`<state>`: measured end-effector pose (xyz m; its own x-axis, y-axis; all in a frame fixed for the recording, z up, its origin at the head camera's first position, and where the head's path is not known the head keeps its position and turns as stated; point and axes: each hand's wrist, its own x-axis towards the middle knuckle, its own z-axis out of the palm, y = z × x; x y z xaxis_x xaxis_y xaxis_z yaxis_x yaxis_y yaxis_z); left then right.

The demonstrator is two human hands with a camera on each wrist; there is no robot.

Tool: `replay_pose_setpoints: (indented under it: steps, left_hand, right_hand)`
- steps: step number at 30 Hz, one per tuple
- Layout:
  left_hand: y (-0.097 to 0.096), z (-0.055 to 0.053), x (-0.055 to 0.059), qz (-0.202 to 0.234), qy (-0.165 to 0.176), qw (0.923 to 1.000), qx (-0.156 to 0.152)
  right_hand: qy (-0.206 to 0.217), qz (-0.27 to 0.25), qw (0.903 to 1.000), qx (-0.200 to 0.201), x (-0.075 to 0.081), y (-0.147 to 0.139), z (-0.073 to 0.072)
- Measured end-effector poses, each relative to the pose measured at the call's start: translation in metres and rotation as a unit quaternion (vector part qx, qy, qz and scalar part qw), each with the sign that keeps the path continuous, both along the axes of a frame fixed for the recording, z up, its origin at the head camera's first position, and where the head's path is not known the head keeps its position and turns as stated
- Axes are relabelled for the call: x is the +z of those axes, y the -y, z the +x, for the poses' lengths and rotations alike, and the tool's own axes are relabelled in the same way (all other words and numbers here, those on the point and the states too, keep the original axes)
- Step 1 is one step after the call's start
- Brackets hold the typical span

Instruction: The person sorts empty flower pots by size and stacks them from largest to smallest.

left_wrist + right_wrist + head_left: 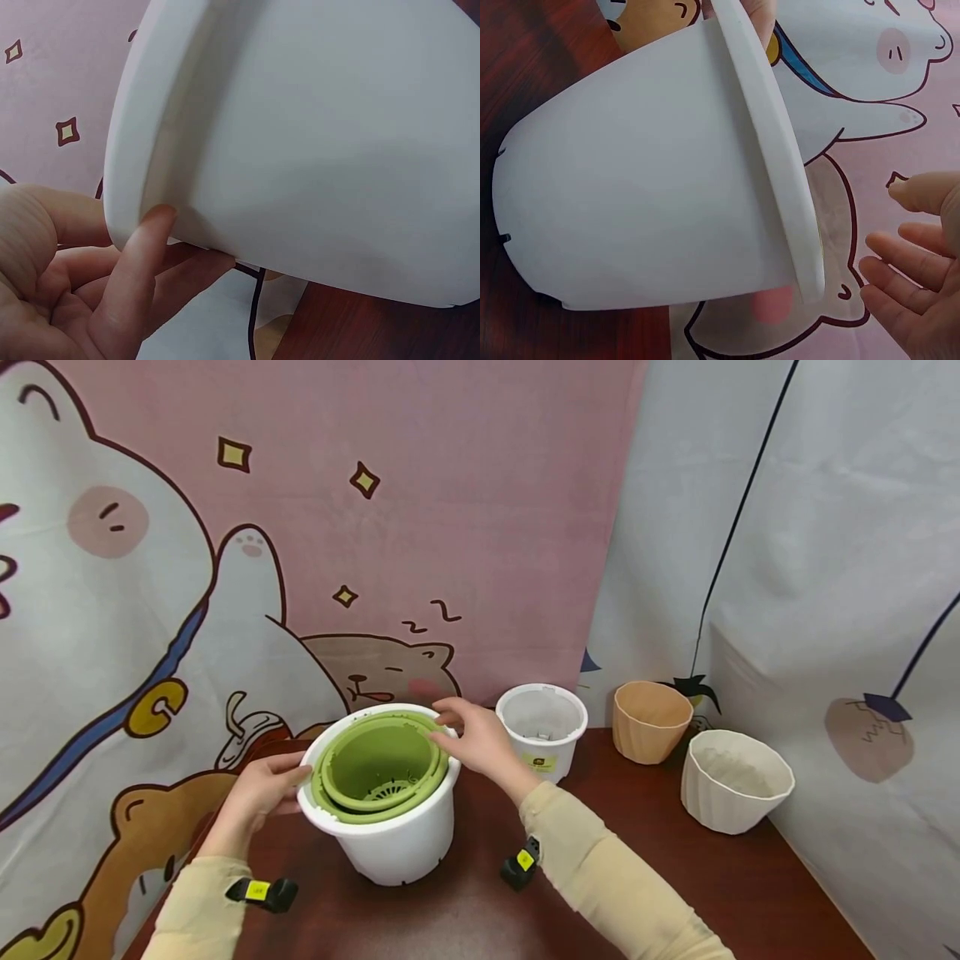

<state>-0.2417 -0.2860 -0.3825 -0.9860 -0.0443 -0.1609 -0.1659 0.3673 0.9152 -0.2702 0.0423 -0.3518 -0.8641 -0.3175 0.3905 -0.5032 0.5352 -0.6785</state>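
"Large white pot (401, 856): where is it?"

"On the worktop (465, 927), with two green pots (367, 760) nested inside it."

"And the hands?"

"Left hand (264, 787) pinches its rim (135, 135); right hand (483, 742) hovers just beside it, fingers (907, 261) loosely spread, holding nothing."

Mouth-up white pot (397, 847) — two green pots (378, 756), the inner slot-bottomed, nested inside it.

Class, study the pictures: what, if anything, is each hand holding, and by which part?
The left hand holds the large white pot by its rim. The right hand, near the rim, holds nothing.
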Motion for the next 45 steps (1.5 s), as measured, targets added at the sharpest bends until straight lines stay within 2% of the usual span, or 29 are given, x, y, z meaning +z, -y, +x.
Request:
replay_pose_setpoints:
  steps: [4,15,34,45]
  left_hand:
    - [-0.001,0.0,0.0,-0.003,0.001,1.0,0.002]
    - [0.0,-0.001,0.0,-0.003,-0.004,1.0,-0.002]
    - [0.0,0.0,0.001,-0.006,-0.001,1.0,0.0]
    - [-0.002,0.001,0.002,-0.003,-0.004,1.0,-0.002]
  right_hand:
    - [-0.002,-0.015,0.9997,0.019,-0.003,-0.008,0.001]
    - [-0.036,0.006,0.9982,0.048,-0.016,-0.031,0.002]
    - [-0.03,0.038,0.9988,0.002,-0.041,-0.078,0.008]
    - [-0.041,0.028,0.9987,-0.014,-0.051,-0.105,0.005]
